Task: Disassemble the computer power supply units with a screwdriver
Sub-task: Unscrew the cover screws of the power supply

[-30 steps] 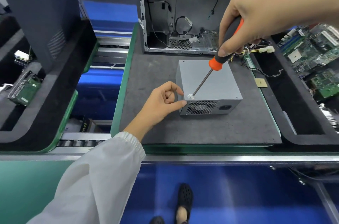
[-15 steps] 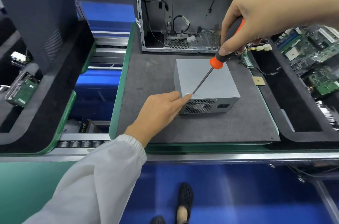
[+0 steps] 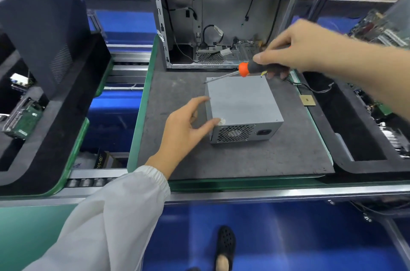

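A grey power supply unit [image 3: 240,102] sits on the dark mat [image 3: 177,84], its fan grille facing me. My left hand [image 3: 185,125] lies open against the unit's left side, thumb tip at the near top corner by a round white sticker [image 3: 221,121]. My right hand [image 3: 295,49] grips the black and orange handle of a screwdriver [image 3: 244,69]. The shaft lies almost flat, and its tip [image 3: 206,81] reaches the unit's far left top corner.
An open computer case [image 3: 221,15] stands upright right behind the unit. Loose cables and a small chip [image 3: 307,100] lie to the right. Black foam trays [image 3: 355,137] with circuit boards flank the mat on both sides. A conveyor rail [image 3: 266,193] runs along the near edge.
The screwdriver has left the near left corner and swung low and flat to the far left corner. My left hand has opened and spread along the unit's left side.
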Action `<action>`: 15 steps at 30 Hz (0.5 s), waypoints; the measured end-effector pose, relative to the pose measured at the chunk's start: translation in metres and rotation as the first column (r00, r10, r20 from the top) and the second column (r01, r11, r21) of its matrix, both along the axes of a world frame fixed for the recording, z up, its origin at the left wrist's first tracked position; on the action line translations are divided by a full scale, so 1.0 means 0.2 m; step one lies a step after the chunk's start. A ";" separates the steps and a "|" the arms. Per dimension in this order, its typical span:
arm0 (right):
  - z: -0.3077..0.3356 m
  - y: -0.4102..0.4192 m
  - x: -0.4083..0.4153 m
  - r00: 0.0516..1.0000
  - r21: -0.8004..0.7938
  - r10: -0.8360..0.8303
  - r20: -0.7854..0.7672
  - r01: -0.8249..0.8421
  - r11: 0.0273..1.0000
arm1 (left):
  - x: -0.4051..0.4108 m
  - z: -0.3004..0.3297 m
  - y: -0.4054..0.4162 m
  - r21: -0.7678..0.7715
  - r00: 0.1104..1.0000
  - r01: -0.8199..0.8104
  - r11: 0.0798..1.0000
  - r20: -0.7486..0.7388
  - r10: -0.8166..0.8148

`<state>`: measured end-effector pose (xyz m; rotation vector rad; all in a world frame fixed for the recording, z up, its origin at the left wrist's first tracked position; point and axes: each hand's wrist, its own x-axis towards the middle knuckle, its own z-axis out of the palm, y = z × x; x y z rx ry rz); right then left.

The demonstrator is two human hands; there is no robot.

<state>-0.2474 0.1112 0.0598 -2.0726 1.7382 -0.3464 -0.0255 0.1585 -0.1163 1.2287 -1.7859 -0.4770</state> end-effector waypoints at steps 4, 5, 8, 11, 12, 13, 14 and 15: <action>-0.30 -0.03 -0.14 0.972 0.173 -0.138 0.192 0.105 0.979 | 0.02 -0.04 -0.08 0.355 0.988 0.146 0.923 -0.013 -0.151; -0.36 -0.04 -0.18 0.970 0.215 -0.154 0.190 0.112 0.970 | 0.03 -0.05 -0.10 0.375 0.984 0.162 0.913 0.008 -0.178; -0.47 -0.02 -0.28 0.992 0.260 -0.124 0.020 0.115 0.959 | 0.07 -0.06 -0.13 0.395 0.979 0.183 0.900 0.013 -0.205; -0.54 -0.01 -0.35 0.977 0.144 -0.197 -0.087 0.208 0.967 | 0.08 -0.06 -0.15 0.382 0.976 0.190 0.904 0.024 -0.215; -0.55 -0.01 -0.36 0.968 0.143 -0.249 -0.036 0.251 0.957 | 0.07 -0.05 -0.14 0.387 0.976 0.196 0.901 0.013 -0.218; -0.56 -0.01 -0.37 0.958 0.171 -0.286 0.023 0.278 0.945 | 0.07 -0.05 -0.14 0.395 0.975 0.205 0.895 0.001 -0.223; -0.57 -0.01 -0.37 0.950 0.214 -0.300 0.087 0.276 0.937 | 0.07 -0.05 -0.14 0.404 0.973 0.216 0.889 -0.009 -0.232; -0.58 -0.02 -0.37 0.941 0.265 -0.302 0.152 0.256 0.930 | 0.07 -0.06 -0.14 0.414 0.970 0.226 0.882 -0.017 -0.241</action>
